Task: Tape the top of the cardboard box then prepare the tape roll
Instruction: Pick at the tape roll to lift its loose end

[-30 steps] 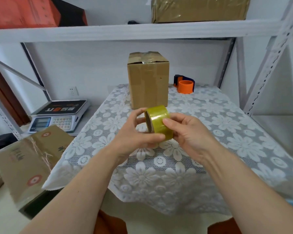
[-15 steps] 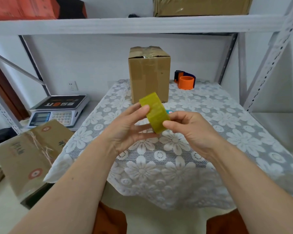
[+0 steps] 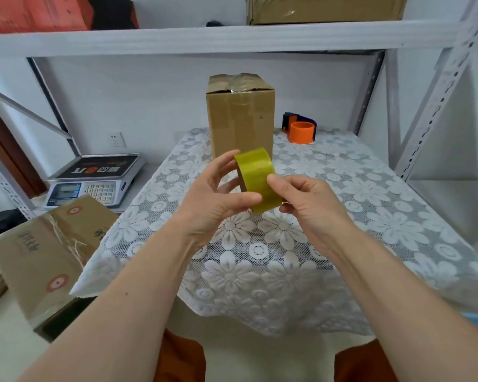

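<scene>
Two bare forearms reach forward from the bottom of the view, over the near edge of the counter (image 3: pixel 425 205), which is covered by a white lace cloth (image 3: pixel 260 271) with a flower pattern that hangs over the front. Orange fabric shows below the arms at the bottom edge. Both hands meet above the middle of the cloth, holding a yellowish tape roll (image 3: pixel 260 179) up off the counter. The left hand (image 3: pixel 215 201) grips the roll from the left, thumb pressed against the lower part of its outer band and fingers curled around the far side. The right hand (image 3: pixel 309 205) is closed in a pinch on the right edge of the roll, thumb and forefinger on the tape surface; whether a loose end is lifted cannot be told. The roll is tilted, its broad taped face turned toward the camera.

To the left, lower than the counter, a flattened cardboard carton (image 3: pixel 47 249) with red round marks leans at an angle, and behind it sits an electronic weighing scale (image 3: pixel 94 177) with a keypad and a display. Straight behind the roll, well apart from the hands, the cardboard box (image 3: pixel 240 117) stands upright on the cloth, with glossy clear tape across its closed top flaps and down its front. Just right of the box, near the back edge, lies an orange and dark blue tape dispenser (image 3: pixel 300 130). Above all this runs a white metal shelf (image 3: pixel 232 37) carrying a red box (image 3: pixel 33 11) at left and a brown wrapped carton (image 3: pixel 326 8) at right
</scene>
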